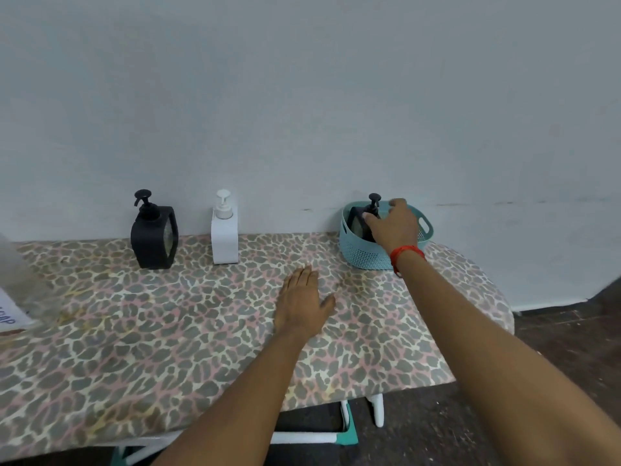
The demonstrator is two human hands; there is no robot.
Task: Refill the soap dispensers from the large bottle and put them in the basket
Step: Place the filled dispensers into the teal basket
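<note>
A teal perforated basket stands at the back right of the board. Inside it is a black soap dispenser with its pump head sticking up. My right hand reaches into the basket and grips that dispenser near its neck. My left hand rests flat on the patterned cover, fingers straight. Another black dispenser and a white dispenser stand upright by the wall at the back left. The large clear bottle shows blurred at the left edge.
All of this sits on an ironing board with a leopard-print cover, pushed against a pale wall. Its rounded end is at the right, with dark floor beyond. White and teal legs show below the front edge.
</note>
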